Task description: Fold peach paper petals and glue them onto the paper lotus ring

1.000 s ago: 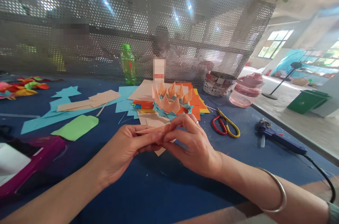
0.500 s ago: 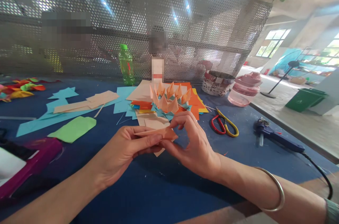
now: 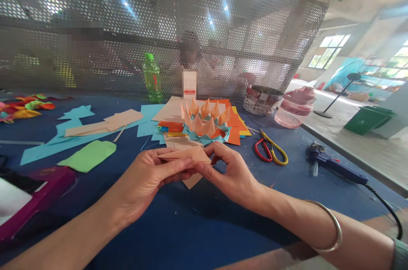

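Observation:
Between my two hands is a folded piece of peach paper (image 3: 188,154), pointed at its left end. My left hand (image 3: 153,172) pinches it with the thumb on top and the fingers beneath. My right hand (image 3: 229,170) grips its right end between thumb and fingers. Just beyond stands a ring of folded paper petals (image 3: 205,123), peach tips over light blue ones. It rests on a stack of coloured paper sheets (image 3: 234,129). A peach sheet (image 3: 193,181) lies on the table under my hands.
Scissors (image 3: 270,149) with red and yellow handles and a glue gun (image 3: 338,167) with its cord lie right. A green bottle (image 3: 152,78), a paper basket (image 3: 263,100) and a pink jug (image 3: 293,108) stand behind. Cut papers (image 3: 89,156) and a purple object (image 3: 44,197) are left.
My right index finger has come down from its raised, curled position onto the paper's right end. The folded paper has tilted so more of its upper face shows.

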`<action>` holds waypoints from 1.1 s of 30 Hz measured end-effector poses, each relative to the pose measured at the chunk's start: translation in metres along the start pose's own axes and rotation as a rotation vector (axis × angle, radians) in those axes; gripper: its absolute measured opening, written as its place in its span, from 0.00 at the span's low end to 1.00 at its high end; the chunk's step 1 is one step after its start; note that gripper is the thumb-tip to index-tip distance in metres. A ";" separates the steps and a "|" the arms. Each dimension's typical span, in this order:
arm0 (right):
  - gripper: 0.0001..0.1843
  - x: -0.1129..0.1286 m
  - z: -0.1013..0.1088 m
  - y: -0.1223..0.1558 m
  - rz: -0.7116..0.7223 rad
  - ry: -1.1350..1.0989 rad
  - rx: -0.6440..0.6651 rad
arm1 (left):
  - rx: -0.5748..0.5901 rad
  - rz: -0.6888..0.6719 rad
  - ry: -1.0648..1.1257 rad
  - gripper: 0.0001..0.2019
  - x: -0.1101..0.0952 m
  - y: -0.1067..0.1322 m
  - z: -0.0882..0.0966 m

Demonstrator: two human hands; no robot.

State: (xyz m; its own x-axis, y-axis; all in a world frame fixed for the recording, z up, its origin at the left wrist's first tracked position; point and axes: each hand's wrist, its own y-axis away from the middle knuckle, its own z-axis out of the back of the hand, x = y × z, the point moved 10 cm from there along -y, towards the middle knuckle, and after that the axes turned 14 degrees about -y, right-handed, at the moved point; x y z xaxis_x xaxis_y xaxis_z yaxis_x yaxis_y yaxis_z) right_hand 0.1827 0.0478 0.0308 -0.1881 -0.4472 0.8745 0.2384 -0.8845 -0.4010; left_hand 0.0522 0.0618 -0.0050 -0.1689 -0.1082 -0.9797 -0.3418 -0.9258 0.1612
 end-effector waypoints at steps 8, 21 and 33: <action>0.13 -0.011 0.001 0.000 -0.103 -0.112 -0.024 | -0.070 -0.032 -0.032 0.10 -0.002 -0.001 0.009; 0.13 -0.013 0.001 0.000 -0.157 -0.121 -0.026 | -0.087 -0.089 -0.101 0.08 -0.010 0.002 0.008; 0.14 -0.011 0.000 0.001 -0.117 -0.100 -0.010 | -0.110 -0.019 -0.124 0.15 -0.004 0.002 0.007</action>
State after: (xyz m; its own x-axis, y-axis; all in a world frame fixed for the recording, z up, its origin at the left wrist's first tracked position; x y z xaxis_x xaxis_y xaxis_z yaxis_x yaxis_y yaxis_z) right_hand 0.1854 0.0516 0.0210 -0.1183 -0.3256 0.9381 0.2106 -0.9315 -0.2967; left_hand 0.0452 0.0628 -0.0001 -0.2787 -0.0516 -0.9590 -0.2434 -0.9622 0.1224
